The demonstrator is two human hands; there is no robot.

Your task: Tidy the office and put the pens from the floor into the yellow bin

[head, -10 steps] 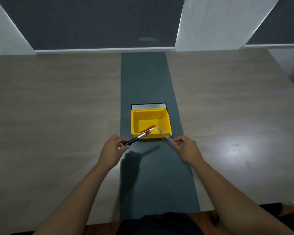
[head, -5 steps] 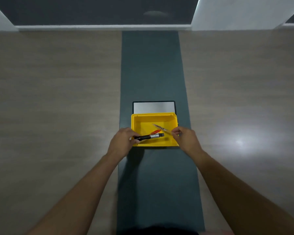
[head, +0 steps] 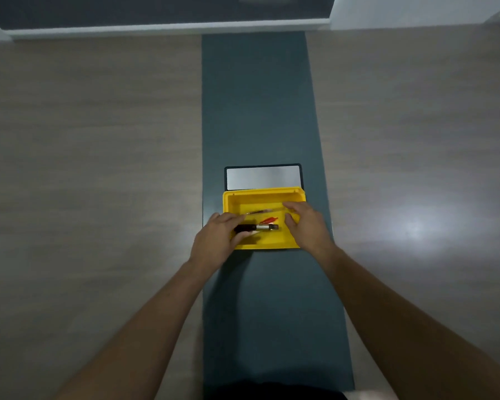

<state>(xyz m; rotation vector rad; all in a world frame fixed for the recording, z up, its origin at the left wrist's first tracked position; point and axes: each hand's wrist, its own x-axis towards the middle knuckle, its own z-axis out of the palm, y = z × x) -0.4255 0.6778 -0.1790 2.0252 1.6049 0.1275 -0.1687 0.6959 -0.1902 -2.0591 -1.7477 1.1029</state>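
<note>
Black pen (head: 256, 227) lies left-right, silver tip rightward, pinched by left hand (head: 214, 243) inside yellow bin (head: 264, 194) beside red pen (head: 269, 219); right hand (head: 308, 226) spread wide, empty.

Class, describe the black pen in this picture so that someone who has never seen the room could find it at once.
Follow the dark green strip down the middle of the floor to the yellow bin. Over its near half, the left hand holds the black pen lying crosswise. Its black barrel and silver tip set it apart from the red pen and the thin pale one beyond it.

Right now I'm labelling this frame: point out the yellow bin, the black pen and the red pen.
yellow bin (head: 264, 192): head view, far rim.
black pen (head: 247, 228): head view, dark barrel.
red pen (head: 269, 219): head view, mid-body.
</note>
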